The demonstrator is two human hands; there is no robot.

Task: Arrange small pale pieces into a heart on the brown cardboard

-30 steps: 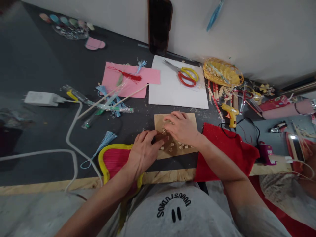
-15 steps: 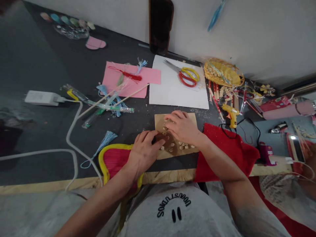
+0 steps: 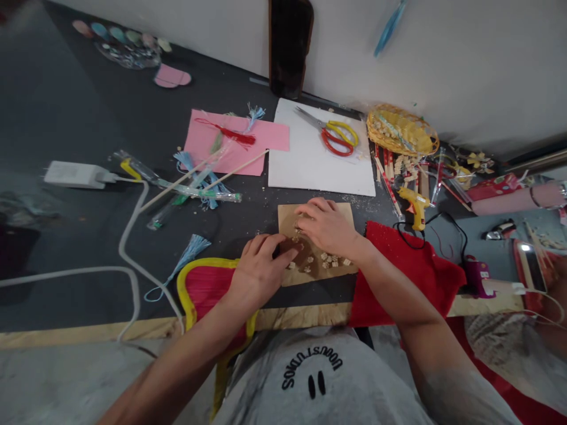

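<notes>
- Several small pale pieces (image 3: 329,258) are seen scattered on a brown sheet (image 3: 287,213) on the worktop (image 3: 88,236).
- Most are grouped between the right hand (image 3: 330,227) and the body; the left hand (image 3: 259,268), at the sheet's left edge, is farther from them.
- Fingers of both are curled; whether anything is gripped cannot be told.
- No long axis is discernible on the pieces.

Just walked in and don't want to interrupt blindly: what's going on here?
A person's right hand is curled over a brown sheet scattered with small pale pieces, while the left hand is at its left edge. Whether either grips anything is hidden. Beyond, scissors lie on a white board; a red cloth and yellow glue gun lie to the right.
</notes>
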